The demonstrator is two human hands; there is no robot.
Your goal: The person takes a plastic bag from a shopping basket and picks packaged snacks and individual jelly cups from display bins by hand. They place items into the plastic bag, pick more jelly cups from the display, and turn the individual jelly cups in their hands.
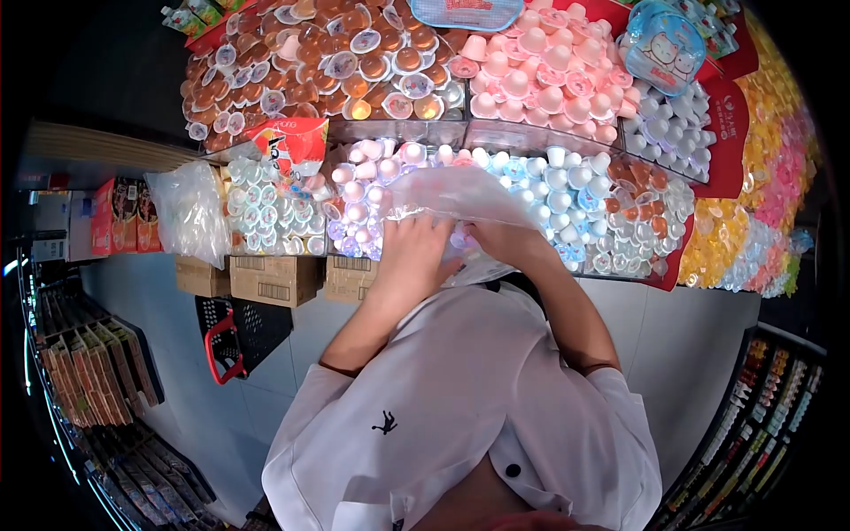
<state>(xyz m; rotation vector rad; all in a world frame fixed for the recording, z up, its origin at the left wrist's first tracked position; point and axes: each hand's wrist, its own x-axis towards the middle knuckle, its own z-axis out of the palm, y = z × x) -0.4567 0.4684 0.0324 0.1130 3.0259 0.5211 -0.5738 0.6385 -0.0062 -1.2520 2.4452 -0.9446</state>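
A clear plastic bag lies over the front bins, in front of my chest. My left hand is at its left side, fingers at the bag's edge and partly covered by it. On the right side my right hand is bent inward, its fingers mostly hidden behind the plastic. Purple and white jelly cups sit just left of the bag, and blue and white cups just right of it. Some purple cups show between my hands.
Brown jelly cups and pink cups fill the back bins. A red packet lies on the front left bins, beside a bundle of clear bags. Cardboard boxes and a black basket with a red handle stand below.
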